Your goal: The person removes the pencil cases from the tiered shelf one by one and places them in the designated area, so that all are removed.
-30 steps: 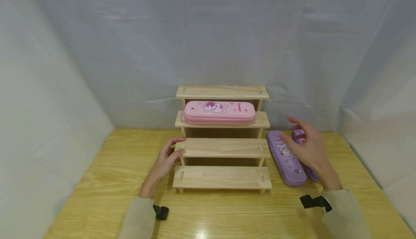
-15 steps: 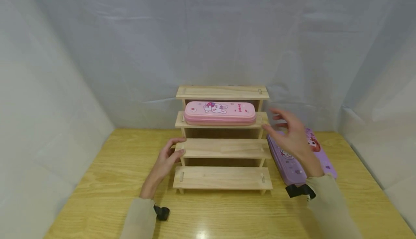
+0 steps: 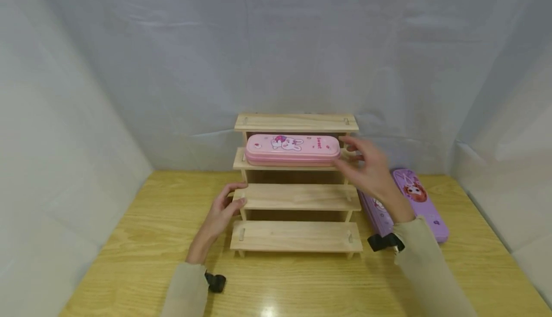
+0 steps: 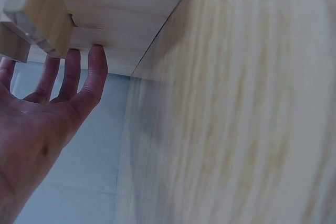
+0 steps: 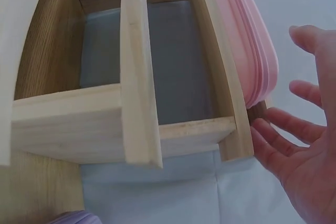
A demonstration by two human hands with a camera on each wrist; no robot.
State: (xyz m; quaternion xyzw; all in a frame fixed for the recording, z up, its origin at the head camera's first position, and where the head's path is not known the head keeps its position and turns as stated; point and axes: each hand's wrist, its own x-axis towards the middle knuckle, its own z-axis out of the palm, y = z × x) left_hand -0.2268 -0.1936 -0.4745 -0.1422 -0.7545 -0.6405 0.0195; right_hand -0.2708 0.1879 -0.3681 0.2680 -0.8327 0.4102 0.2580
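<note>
Pink pencil case [image 3: 292,149] lies lengthwise along the shelf [image 3: 241,165], its right end just left of the right hand's [image 3: 368,171] spread, empty fingers.

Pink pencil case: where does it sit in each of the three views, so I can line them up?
Head: pink pencil case lies on the second step from the top of the wooden stepped shelf, right hand at its right end.
Left wrist: not in view; only the left hand against the shelf.
Right wrist: its pink edge at upper right, beside the open hand.
Shared landmark: the shelf.
</note>
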